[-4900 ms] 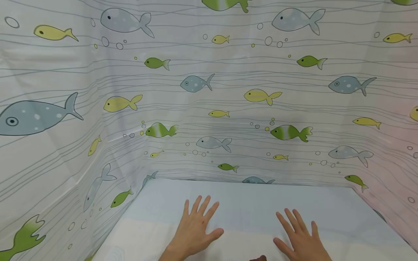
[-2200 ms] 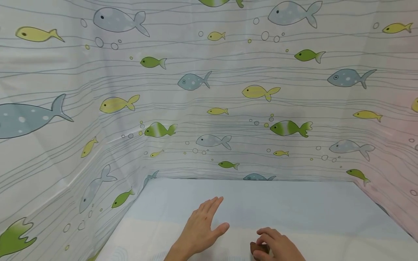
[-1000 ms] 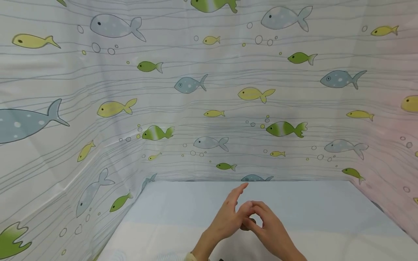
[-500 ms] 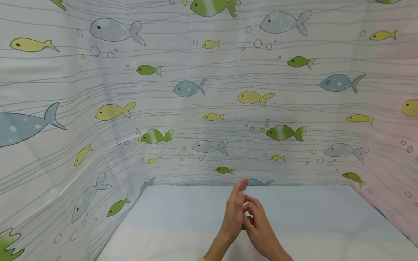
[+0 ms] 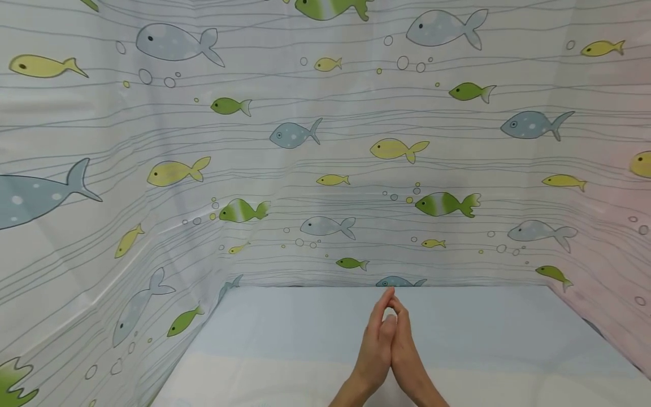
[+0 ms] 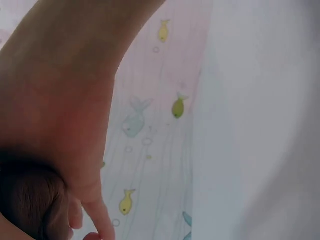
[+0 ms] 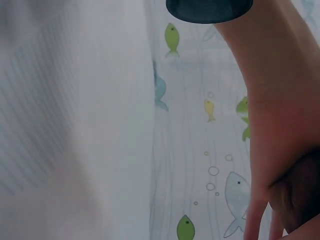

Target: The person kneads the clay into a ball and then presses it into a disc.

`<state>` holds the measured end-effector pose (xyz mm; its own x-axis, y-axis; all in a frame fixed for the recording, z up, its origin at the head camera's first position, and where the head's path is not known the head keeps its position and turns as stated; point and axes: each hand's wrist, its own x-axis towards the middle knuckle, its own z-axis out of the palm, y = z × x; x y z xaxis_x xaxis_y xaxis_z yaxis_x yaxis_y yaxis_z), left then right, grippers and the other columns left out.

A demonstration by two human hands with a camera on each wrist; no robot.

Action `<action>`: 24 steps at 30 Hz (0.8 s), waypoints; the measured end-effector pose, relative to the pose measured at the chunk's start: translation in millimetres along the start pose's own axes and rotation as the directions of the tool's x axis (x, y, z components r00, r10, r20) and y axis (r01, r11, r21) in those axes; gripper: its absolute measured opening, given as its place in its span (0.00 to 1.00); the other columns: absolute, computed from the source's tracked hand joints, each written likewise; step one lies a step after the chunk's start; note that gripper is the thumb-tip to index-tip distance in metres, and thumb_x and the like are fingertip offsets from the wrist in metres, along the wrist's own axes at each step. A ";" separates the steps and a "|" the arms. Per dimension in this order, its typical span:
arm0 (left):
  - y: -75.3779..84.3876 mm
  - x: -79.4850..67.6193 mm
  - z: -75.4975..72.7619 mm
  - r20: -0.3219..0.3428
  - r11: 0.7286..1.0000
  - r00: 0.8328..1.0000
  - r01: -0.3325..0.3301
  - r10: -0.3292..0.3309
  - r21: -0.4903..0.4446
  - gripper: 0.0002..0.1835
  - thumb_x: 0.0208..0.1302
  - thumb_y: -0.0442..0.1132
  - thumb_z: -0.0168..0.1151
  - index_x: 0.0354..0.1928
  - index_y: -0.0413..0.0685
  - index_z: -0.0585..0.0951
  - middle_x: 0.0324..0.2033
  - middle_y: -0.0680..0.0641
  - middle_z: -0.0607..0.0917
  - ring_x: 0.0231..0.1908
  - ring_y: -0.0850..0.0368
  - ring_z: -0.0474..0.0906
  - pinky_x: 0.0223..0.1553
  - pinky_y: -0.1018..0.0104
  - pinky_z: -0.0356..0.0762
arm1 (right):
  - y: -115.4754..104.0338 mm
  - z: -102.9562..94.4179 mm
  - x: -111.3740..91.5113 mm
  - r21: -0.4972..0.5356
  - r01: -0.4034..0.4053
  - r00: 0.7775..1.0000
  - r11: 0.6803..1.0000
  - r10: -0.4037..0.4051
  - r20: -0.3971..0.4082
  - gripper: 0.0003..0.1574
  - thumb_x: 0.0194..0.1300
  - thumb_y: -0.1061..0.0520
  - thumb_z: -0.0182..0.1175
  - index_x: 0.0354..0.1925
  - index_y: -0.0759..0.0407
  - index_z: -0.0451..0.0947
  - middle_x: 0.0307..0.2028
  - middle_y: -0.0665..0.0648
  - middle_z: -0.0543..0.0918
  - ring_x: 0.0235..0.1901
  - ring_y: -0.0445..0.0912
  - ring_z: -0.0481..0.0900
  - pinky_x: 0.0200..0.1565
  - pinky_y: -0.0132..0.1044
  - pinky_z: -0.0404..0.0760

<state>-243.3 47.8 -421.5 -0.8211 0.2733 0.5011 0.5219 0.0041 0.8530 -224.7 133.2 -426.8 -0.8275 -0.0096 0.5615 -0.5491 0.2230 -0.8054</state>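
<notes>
My left hand [image 5: 373, 347] and right hand [image 5: 405, 345] stand upright at the centre front in the head view, palms brought together. Their fingers are fairly straight and point up, with the fingertips meeting and a small gap below them. Hidden from the head view, a dark brown rounded thing with fine grooves [image 6: 32, 200] lies between the palms. The right wrist view shows part of this brown thing [image 7: 302, 190] in deep shadow beside the right palm. Its exact kind cannot be made out.
The hands are above a table with a pale blue and white cover [image 5: 285, 322]. Fish-printed curtains [image 5: 325, 164] hang behind it and at both sides. A dark rounded object [image 7: 209, 9] shows at the top of the right wrist view.
From lying spread on the table, the hands came together. The right hand picked up the brown thing and brought it to the left palm; now the palms cover it and the fingers have straightened.
</notes>
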 end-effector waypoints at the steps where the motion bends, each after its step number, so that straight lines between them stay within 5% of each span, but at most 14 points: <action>1: 0.2 -1.3 1.1 0.000 1.000 1.000 0.019 -0.019 -0.015 0.26 0.79 0.44 0.36 0.76 0.63 0.58 0.74 0.57 0.60 0.73 0.56 0.55 0.72 0.59 0.54 | -0.1 0.5 0.1 0.009 -0.006 1.000 1.000 0.007 -0.006 0.27 0.81 0.58 0.33 0.73 0.60 0.51 0.74 0.65 0.53 0.73 0.53 0.46 0.62 0.16 0.46; 3: 0.8 -4.3 3.8 0.006 0.998 0.999 0.045 -0.045 -0.046 0.26 0.79 0.45 0.36 0.76 0.64 0.57 0.75 0.57 0.58 0.74 0.57 0.53 0.72 0.60 0.52 | -1.0 0.2 1.6 0.042 -0.041 0.999 0.998 0.041 -0.002 0.29 0.82 0.56 0.31 0.75 0.60 0.47 0.75 0.64 0.50 0.73 0.53 0.46 0.64 0.20 0.47; 6: 1.5 -9.7 8.4 0.041 0.993 0.998 0.055 -0.051 -0.104 0.27 0.80 0.45 0.35 0.77 0.62 0.55 0.76 0.56 0.55 0.75 0.57 0.48 0.72 0.65 0.50 | -2.9 -2.0 6.2 0.120 -0.125 0.992 0.985 0.125 0.008 0.31 0.82 0.51 0.29 0.77 0.55 0.42 0.77 0.60 0.44 0.74 0.55 0.41 0.71 0.44 0.47; 9: 2.7 -14.7 11.8 0.067 0.990 0.997 0.042 -0.033 -0.138 0.27 0.80 0.43 0.34 0.78 0.59 0.53 0.77 0.54 0.52 0.76 0.57 0.46 0.72 0.65 0.49 | -4.6 -4.6 11.5 0.181 -0.181 0.983 0.967 0.180 0.025 0.31 0.81 0.46 0.28 0.77 0.50 0.41 0.77 0.56 0.40 0.74 0.57 0.39 0.65 0.67 0.46; 16: 10.4 -20.0 13.1 0.069 0.998 0.997 0.039 -0.036 -0.045 0.28 0.80 0.44 0.32 0.79 0.57 0.49 0.77 0.50 0.48 0.76 0.50 0.42 0.70 0.37 0.46 | -5.2 -4.8 17.5 0.263 -0.167 0.986 0.950 0.166 0.025 0.33 0.81 0.44 0.23 0.78 0.51 0.41 0.77 0.59 0.38 0.76 0.62 0.35 0.66 0.71 0.42; 19: 13.8 -17.8 10.9 0.055 0.996 0.996 0.072 -0.069 -0.057 0.28 0.79 0.46 0.32 0.78 0.61 0.50 0.77 0.54 0.49 0.76 0.51 0.42 0.70 0.37 0.46 | -5.8 -1.3 15.2 0.265 -0.133 0.991 0.955 0.133 0.017 0.34 0.81 0.46 0.22 0.78 0.53 0.41 0.78 0.59 0.39 0.76 0.55 0.39 0.70 0.63 0.44; 24: 15.0 -10.0 5.4 0.009 0.995 0.996 0.091 -0.091 -0.032 0.28 0.79 0.49 0.34 0.78 0.65 0.51 0.76 0.60 0.52 0.76 0.56 0.45 0.74 0.54 0.46 | -5.4 4.4 5.4 0.221 -0.050 0.998 0.974 0.040 0.049 0.34 0.82 0.54 0.25 0.78 0.62 0.35 0.77 0.67 0.36 0.70 0.23 0.42 0.65 0.20 0.48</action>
<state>-226.0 50.3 -414.6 -0.8629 0.2804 0.4204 0.4375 -0.0018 0.8992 -226.8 127.6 -420.3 -0.8535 -0.0481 0.5188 -0.5195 0.0026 -0.8544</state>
